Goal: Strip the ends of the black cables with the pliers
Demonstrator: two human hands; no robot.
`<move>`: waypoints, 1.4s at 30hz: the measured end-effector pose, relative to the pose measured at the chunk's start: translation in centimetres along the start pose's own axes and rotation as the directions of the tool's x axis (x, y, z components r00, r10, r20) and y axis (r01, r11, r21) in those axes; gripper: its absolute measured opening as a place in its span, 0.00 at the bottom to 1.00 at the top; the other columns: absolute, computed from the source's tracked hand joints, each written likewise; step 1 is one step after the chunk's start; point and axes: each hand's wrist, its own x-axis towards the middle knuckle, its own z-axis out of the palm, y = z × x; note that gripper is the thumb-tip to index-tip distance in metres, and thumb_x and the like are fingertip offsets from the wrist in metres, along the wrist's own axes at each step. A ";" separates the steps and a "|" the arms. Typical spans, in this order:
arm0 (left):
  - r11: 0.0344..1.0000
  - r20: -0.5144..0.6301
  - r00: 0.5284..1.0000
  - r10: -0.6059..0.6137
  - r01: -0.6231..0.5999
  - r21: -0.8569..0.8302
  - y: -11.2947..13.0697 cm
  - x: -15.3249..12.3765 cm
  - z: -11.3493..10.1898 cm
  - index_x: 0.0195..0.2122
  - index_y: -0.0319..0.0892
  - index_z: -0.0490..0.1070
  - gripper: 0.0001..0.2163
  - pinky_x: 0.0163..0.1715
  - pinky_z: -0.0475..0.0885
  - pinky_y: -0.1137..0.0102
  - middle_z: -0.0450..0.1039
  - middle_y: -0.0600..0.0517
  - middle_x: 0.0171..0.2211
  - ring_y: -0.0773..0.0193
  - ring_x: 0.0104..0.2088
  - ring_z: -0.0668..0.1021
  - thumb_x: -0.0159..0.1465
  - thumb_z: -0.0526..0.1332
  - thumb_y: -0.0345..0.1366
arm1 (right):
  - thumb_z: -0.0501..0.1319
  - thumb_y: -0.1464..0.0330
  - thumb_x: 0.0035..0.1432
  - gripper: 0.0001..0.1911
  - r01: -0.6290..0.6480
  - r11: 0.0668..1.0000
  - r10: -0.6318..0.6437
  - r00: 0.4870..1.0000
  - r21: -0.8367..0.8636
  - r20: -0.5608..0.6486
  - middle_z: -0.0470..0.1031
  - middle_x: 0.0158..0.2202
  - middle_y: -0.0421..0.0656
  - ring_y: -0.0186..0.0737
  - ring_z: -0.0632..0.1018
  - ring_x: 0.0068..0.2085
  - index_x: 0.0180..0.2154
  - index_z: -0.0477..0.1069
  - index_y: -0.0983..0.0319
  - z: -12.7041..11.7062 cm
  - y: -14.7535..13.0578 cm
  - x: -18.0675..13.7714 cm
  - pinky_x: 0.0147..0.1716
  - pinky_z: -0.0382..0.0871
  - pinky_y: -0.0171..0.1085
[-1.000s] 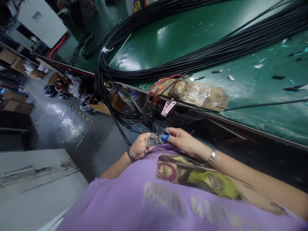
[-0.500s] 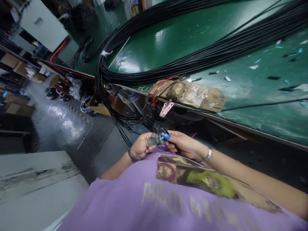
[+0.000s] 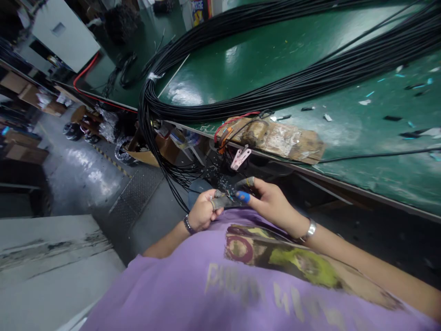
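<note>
I have the left hand (image 3: 204,210) closed in a pinch on a stripped wire end (image 3: 230,196), its fine strands poking toward the right hand (image 3: 274,202), just above the purple shirt (image 3: 165,285). On that right hand I see the blue-wrapped thumb near the strands and the grey-covered index finger raised apart from it; I can't tell whether its hidden fingers grip anything. Taking the wire end as my clock centre, a pink clip (image 3: 241,158) hangs between 12 and 1 at the edge of the green bench (image 3: 275,50), a worn wooden block (image 3: 303,147) lies toward 1 to 2, scraps (image 3: 392,118) toward 2, and at 11 the black cable bundle (image 3: 220,108) bends under a white tie (image 3: 153,76).
</note>
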 end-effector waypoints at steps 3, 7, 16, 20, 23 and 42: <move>1.000 0.004 1.000 0.017 -0.017 0.026 -0.1 0.0 0.1 0.20 0.40 0.60 0.16 0.10 0.43 0.77 0.60 0.60 0.11 0.79 0.09 0.54 0.46 0.65 0.44 | 0.58 0.67 0.50 0.04 0.119 0.974 -0.106 0.992 -0.192 0.075 0.72 0.28 0.44 0.40 0.71 0.31 0.30 0.68 0.61 -0.3 -0.5 -0.3 0.32 0.65 0.37; 0.996 0.024 1.000 0.013 -0.015 0.089 0.0 -0.2 -0.2 0.19 0.40 0.60 0.17 0.10 0.43 0.77 0.60 0.60 0.11 0.79 0.09 0.54 0.47 0.65 0.45 | 0.55 0.73 0.45 0.03 0.149 0.962 -0.120 0.983 -0.230 0.136 0.69 0.25 0.43 0.38 0.68 0.29 0.24 0.64 0.61 -0.3 -1.0 -0.1 0.31 0.63 0.37; 0.990 0.293 0.955 0.052 -0.089 0.113 -1.4 1.0 -1.7 0.21 0.40 0.61 0.24 0.11 0.50 0.77 0.59 0.60 0.11 0.76 0.10 0.57 0.42 0.66 0.56 | 0.62 0.50 0.43 0.22 -0.509 0.558 0.113 0.829 0.655 0.548 0.55 0.15 0.31 0.26 0.51 0.17 0.24 0.58 0.59 0.7 -0.1 -0.1 0.17 0.45 0.30; 0.963 0.123 0.991 0.050 -0.080 0.258 -1.2 1.0 -0.8 0.24 0.41 0.60 0.19 0.12 0.47 0.77 0.57 0.61 0.12 0.75 0.11 0.55 0.52 0.60 0.53 | 0.58 0.57 0.49 0.15 -0.246 0.916 0.184 0.959 0.316 0.213 0.62 0.20 0.37 0.31 0.60 0.20 0.23 0.59 0.60 0.2 0.2 0.8 0.21 0.53 0.32; 0.790 0.049 0.980 0.193 -0.185 0.585 -0.3 0.4 -0.3 0.21 0.41 0.61 0.11 0.17 0.50 0.75 0.58 0.58 0.14 0.73 0.16 0.58 0.54 0.60 0.41 | 0.57 0.70 0.48 0.04 0.021 0.908 0.029 0.993 -0.419 0.113 0.68 0.26 0.45 0.40 0.69 0.30 0.23 0.62 0.61 -0.3 -0.1 1.0 0.28 0.59 0.36; 0.665 0.132 0.949 0.288 -0.297 0.685 1.1 0.5 -0.7 0.18 0.40 0.62 0.11 0.20 0.51 0.75 0.57 0.58 0.15 0.73 0.19 0.58 0.53 0.61 0.38 | 0.58 0.72 0.41 0.08 -0.027 0.985 0.049 0.991 -0.173 0.127 0.65 0.23 0.42 0.39 0.67 0.29 0.19 0.57 0.60 -1.0 0.0 0.6 0.30 0.60 0.38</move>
